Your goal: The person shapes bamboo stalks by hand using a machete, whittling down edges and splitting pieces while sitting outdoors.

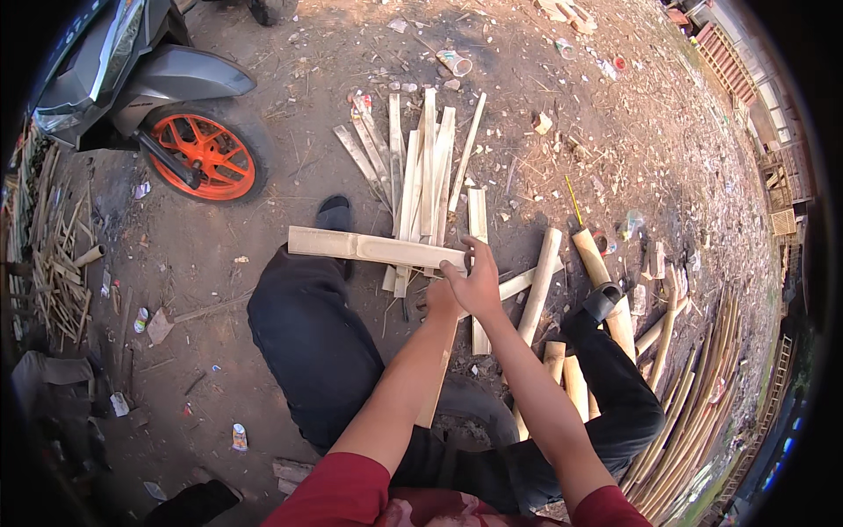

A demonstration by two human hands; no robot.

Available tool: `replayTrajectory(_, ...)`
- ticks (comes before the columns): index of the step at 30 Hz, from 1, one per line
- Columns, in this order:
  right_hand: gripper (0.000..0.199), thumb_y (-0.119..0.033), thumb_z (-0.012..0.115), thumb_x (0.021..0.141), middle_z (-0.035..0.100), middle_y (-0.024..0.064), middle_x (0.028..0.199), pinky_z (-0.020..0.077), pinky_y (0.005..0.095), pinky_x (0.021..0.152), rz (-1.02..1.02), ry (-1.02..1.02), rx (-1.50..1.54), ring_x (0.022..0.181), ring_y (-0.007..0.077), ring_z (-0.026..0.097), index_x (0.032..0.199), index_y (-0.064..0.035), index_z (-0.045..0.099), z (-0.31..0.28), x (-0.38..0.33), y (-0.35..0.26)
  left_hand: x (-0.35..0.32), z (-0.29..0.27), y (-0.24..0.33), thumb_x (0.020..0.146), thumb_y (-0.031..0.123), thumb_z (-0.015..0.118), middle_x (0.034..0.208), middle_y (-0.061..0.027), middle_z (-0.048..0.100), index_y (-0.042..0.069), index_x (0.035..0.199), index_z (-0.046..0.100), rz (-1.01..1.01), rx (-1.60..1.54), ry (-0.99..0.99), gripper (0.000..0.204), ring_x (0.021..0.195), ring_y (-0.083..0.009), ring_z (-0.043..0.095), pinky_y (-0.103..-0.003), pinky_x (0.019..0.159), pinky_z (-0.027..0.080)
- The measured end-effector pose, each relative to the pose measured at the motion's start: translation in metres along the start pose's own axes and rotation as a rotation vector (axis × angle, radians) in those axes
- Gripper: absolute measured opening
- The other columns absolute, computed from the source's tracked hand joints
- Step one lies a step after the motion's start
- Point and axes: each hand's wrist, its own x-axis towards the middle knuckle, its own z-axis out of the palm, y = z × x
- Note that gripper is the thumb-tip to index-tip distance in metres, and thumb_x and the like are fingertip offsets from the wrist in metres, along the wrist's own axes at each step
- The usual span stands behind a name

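A split bamboo slat (378, 249) with a node partway along it lies crosswise in front of me, above my bent left knee. My right hand (475, 279) grips its right end, with the thumb on the near side and the fingers curled at the end. Just below, my left hand (441, 297) is closed, its fingers mostly hidden by the wrist and the right hand. Another pale strip (436, 386) runs from under the left hand toward my lap; whether that hand holds it is unclear. Beyond the slat, several split bamboo slats (428, 167) lie fanned on the ground.
A parked motorbike with an orange front wheel (200, 158) stands far left. Thick bamboo poles (540, 285) lie at right, by my sandalled right foot (602, 300). Long thin bamboo strips (694, 395) are stacked farther right. A scrap heap (57, 263) lies left; litter dots the dirt.
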Motion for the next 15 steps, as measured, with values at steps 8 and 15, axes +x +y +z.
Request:
replayTrajectory(8,0.044,-0.037,0.058,0.098,0.069,0.0187,0.11,0.0552,0.0464,0.09,0.999,-0.372,1.038,0.098,0.0302,0.068,0.115,0.0035,0.064,0.059,-0.149,0.035,0.025,-0.055,-0.018,0.083,0.03,0.075,0.118,-0.0262,0.073,0.0,0.113,0.075,-0.216,-0.02,-0.124,0.043,0.111,-0.042,0.071,-0.05,0.095,0.058)
replayTrajectory(15,0.038,-0.017,0.04,0.1,0.072,0.0176,0.101,0.0593,0.0482,0.087,1.068,-0.293,1.207,0.095,0.0305,0.071,0.12,0.0077,0.061,0.052,-0.126,0.002,0.042,-0.113,-0.046,0.086,0.021,0.074,0.115,-0.0235,0.074,0.001,0.105,0.078,-0.213,0.215,0.236,0.027,0.112,-0.038,0.069,-0.049,0.098,0.055)
